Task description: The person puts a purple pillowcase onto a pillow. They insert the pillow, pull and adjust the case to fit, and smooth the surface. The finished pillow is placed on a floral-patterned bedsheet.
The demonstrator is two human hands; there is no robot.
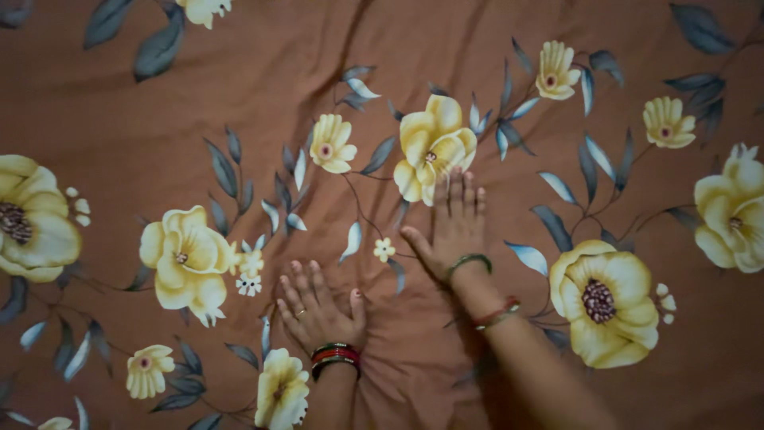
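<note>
On a brown bedsheet [239, 72] printed with large yellow flowers and grey-blue leaves, both hands lie flat, palms down. The cloth fills the whole view; what it covers cannot be told.

Left hand [317, 306]: low, just left of centre. Fingers [296, 280] spread and released, pressed onto the fabric, grasping nothing. Thumb points right. A ring shows on one finger. At the wrist, a stack of red and dark bangles [335, 356].

Right hand [452, 227]: higher up and to the right of the left one, near it but apart. Fingers [458, 189] straight, close together, released, tips reaching the lower petals of a yellow flower [434, 143] near centre. Thumb splayed out to the left. A green bangle [468, 262] sits at the wrist; a red-and-green bangle [497, 312] lies further down the forearm, which runs toward the lower right corner.

Cloth state: fine creases fan out from beneath both hands, most visible between and below the wrists, and longer wrinkles run up across the upper middle. A small pale flower [384, 249] is printed between the two hands. A big yellow bloom with a dark centre [605, 299] lies just right of the right forearm; another yellow bloom [187, 255] lies left of the left hand.

Picture slightly soft; nail detail uncertain.
</note>
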